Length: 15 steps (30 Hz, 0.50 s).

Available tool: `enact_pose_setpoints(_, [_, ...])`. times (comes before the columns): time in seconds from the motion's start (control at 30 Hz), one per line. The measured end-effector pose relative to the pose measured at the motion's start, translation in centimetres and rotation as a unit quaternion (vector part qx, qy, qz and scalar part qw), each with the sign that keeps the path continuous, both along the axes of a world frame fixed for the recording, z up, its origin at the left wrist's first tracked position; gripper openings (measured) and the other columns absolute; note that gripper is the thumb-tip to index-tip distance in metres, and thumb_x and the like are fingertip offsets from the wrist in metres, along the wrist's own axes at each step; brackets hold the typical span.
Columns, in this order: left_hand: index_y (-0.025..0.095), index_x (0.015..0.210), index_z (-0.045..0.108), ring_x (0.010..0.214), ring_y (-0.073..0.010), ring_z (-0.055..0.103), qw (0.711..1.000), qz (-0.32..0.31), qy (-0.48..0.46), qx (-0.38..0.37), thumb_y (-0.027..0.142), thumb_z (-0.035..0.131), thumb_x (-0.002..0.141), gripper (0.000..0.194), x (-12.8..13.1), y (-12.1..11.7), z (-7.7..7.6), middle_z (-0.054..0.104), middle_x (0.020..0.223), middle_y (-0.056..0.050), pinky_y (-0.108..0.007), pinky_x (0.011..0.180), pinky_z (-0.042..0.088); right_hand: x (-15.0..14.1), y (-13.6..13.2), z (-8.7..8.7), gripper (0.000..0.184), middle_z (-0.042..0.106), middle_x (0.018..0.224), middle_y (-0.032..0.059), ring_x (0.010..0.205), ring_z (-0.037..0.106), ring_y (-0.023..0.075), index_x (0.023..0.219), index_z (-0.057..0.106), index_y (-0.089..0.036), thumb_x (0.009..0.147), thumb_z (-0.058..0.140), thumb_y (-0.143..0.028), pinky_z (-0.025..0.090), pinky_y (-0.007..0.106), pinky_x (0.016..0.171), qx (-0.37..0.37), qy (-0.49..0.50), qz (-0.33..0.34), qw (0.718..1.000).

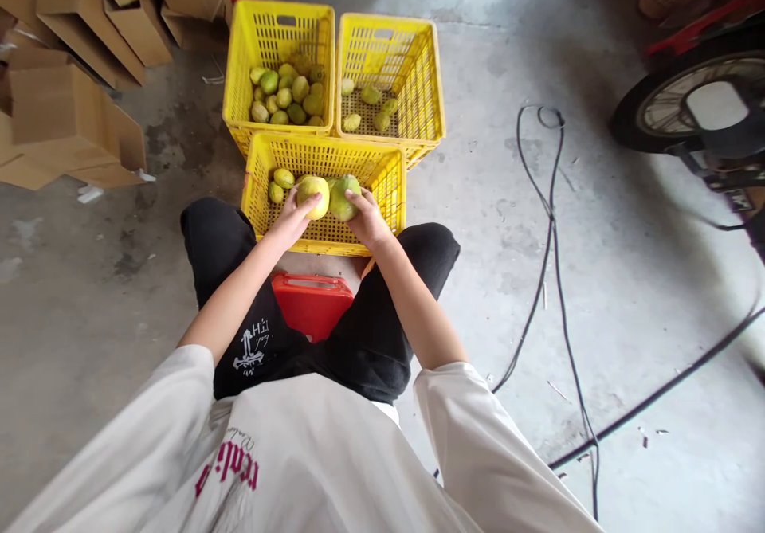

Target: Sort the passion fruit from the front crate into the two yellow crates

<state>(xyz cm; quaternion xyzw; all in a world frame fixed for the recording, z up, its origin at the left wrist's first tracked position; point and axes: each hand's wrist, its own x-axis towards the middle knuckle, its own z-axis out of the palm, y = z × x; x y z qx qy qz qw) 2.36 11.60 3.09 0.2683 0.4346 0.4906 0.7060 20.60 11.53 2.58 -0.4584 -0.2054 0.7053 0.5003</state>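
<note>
My left hand (293, 218) is closed round a pale yellow, roundish fruit (313, 197), with the thumb across its near side. In my right hand (369, 216) is a greener, slightly mottled fruit (343, 198) that looks like citrus. The two fruits sit side by side, almost touching, above the near yellow crate (394, 198). Inside that crate, a few smaller yellow fruits (284, 178) lie at the left, and others are partly hidden behind my hands.
Behind stand two more yellow crates, the left crate (230, 79) holding many fruits and the right crate (439, 87) several. A red plastic stool (314, 306) is between my legs. Cardboard boxes (65, 111) lie left; a black cable (553, 222) and a motorbike wheel (651, 111) are right.
</note>
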Motion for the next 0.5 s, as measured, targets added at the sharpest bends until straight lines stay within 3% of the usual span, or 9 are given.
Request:
enact_pose_setpoints(0.2, [0.031,0.124,0.069,0.163,-0.0373,0.057,0.999,-0.011,0.017,-0.048,0.026,0.093,0.092,0.04,-0.6,-0.2,0.0,0.078,0.15,-0.002,-0.056,0.129,0.06,-0.2,-0.7,1.4,0.04,0.079,0.13,0.0012,0.148,0.07,0.0316,0.112,0.065,-0.033,0.082,0.092,-0.035,0.069,0.052,0.117,0.032,-0.018,0.005,0.999])
enact_pose_setpoints(0.33, [0.029,0.121,0.07,0.164,-0.0374,0.056,0.997,-0.02,-0.031,-0.065,0.032,0.073,0.105,0.016,-0.2,-0.2,0.6,0.08,0.141,-0.005,-0.06,0.128,0.059,0.0,-0.7,1.6,0.05,0.074,0.138,-0.001,0.149,0.068,0.0306,0.113,0.058,-0.035,0.078,0.094,-0.034,0.071,0.052,0.113,0.031,-0.027,-0.002,0.999])
enact_pose_setpoints(0.43, [0.026,0.124,0.067,0.166,-0.0361,0.055,0.997,-0.014,-0.049,-0.061,0.027,0.057,0.107,0.02,0.1,-0.1,0.8,0.078,0.144,-0.01,-0.062,0.127,0.059,0.2,-0.6,1.6,0.054,0.069,0.143,-0.0023,0.152,0.064,0.0296,0.114,0.054,-0.037,0.077,0.093,-0.037,0.073,0.052,0.111,0.022,-0.018,-0.009,1.0])
enact_pose_setpoints(0.5, [0.025,0.123,0.064,0.165,-0.0354,0.058,0.997,-0.007,-0.043,-0.066,0.025,0.057,0.106,0.019,0.0,0.0,0.9,0.076,0.149,-0.012,-0.061,0.129,0.059,0.3,-0.4,1.4,0.05,0.068,0.145,-0.0033,0.153,0.062,0.0295,0.113,0.054,-0.037,0.079,0.09,-0.04,0.073,0.053,0.11,0.014,-0.005,-0.024,1.0])
